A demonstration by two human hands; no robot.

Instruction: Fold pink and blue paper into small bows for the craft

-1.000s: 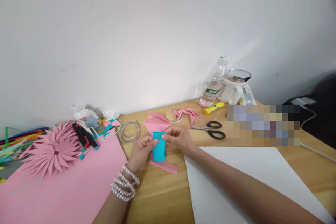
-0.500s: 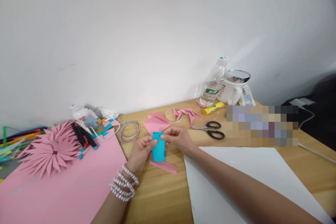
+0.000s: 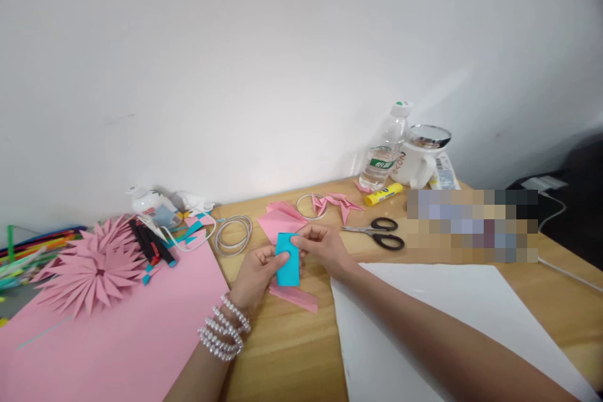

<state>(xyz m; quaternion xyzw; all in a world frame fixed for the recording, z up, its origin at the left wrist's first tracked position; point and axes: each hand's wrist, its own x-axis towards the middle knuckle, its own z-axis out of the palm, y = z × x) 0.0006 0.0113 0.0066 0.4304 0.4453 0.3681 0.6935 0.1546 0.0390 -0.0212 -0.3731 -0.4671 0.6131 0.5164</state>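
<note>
Between both hands, above the wooden table, I hold a folded piece of blue paper (image 3: pixel 287 267), roughly upright. My left hand (image 3: pixel 257 270), with pearl bracelets at the wrist, pinches its left edge, thumb on the front. At the upper right corner my right hand (image 3: pixel 325 248) pinches the paper between thumb and fingers. Fingers behind the paper are partly hidden. Just below it lies a pink paper strip (image 3: pixel 296 299). Beyond it is a folded pink paper piece (image 3: pixel 281 218). Scissors (image 3: pixel 374 232) with black handles rest to the right of my right hand.
Pink paper stars (image 3: pixel 97 273), black pens (image 3: pixel 151 244) and a large pink sheet (image 3: pixel 127 352) lie left. A white board (image 3: pixel 424 308) is at right. Behind stand a water bottle (image 3: pixel 381 157) and white mug (image 3: pixel 414 164), near a yellow glue stick (image 3: pixel 384 194).
The blue paper has shifted slightly up and to the right in my hands, and its face now looks flatter. Both hands keep their pinch.
</note>
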